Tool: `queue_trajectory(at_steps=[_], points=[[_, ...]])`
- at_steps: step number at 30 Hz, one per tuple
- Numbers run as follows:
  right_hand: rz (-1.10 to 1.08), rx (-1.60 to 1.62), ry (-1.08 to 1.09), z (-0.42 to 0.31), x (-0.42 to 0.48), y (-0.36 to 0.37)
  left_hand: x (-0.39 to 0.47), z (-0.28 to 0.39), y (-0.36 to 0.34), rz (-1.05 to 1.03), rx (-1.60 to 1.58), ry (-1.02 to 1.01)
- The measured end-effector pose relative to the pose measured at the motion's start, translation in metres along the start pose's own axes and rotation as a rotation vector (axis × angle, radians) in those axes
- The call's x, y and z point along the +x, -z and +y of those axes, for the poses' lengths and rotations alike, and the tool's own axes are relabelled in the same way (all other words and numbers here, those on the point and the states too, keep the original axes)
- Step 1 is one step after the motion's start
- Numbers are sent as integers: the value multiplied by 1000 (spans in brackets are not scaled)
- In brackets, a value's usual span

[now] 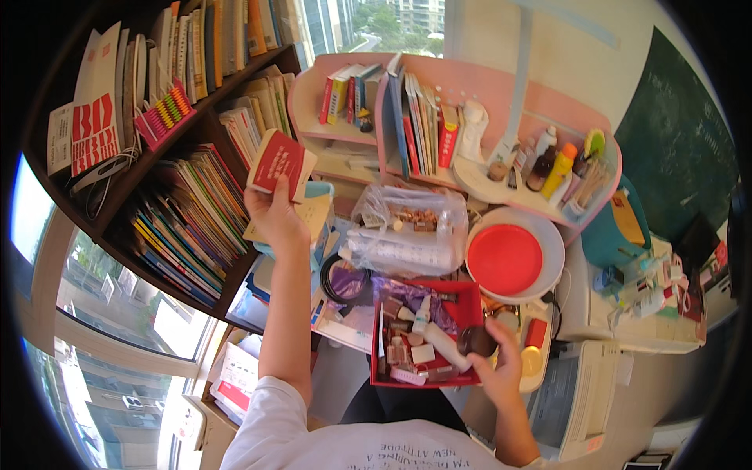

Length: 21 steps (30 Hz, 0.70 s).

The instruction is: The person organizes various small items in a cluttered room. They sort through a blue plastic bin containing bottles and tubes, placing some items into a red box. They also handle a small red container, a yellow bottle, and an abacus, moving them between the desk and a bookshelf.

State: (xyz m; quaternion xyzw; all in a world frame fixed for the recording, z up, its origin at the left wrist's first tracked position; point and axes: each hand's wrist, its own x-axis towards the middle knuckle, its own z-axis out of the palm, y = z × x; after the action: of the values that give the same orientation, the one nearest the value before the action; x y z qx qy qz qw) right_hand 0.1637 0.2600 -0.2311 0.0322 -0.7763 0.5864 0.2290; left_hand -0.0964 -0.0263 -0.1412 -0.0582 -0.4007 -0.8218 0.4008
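Raised at the left, my left hand (281, 222) grips a small red-covered book (282, 161) with writing on its cover. The thumb lies on the cover, and the book's pages fan slightly. My right hand (503, 365) holds a dark brown round jar (477, 341) at the right side of a red box (427, 385). Inside that box lie a white tube (446, 345), a white dropper-like bottle (422, 316), a small glass bottle (397, 352), a pink item (408, 375) and crumpled purple plastic (440, 320).
Behind the box sit a clear plastic bag (405, 235) of items and a white basin (555, 258) with a red disc. A bookcase (202, 111) stands left, a pink desk shelf (341, 132) at the back. A printer (581, 399) is at lower right.
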Motion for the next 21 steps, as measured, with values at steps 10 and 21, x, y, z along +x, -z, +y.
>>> queue_trajectory(at_steps=[10, 21], points=[[-59, -248, -64, 28, -24, -11, 125, -137, -35, 57, 487, -270], [-209, -191, -150, 31, -12, -18, 250, -253, -16, -337, 467, 148]])
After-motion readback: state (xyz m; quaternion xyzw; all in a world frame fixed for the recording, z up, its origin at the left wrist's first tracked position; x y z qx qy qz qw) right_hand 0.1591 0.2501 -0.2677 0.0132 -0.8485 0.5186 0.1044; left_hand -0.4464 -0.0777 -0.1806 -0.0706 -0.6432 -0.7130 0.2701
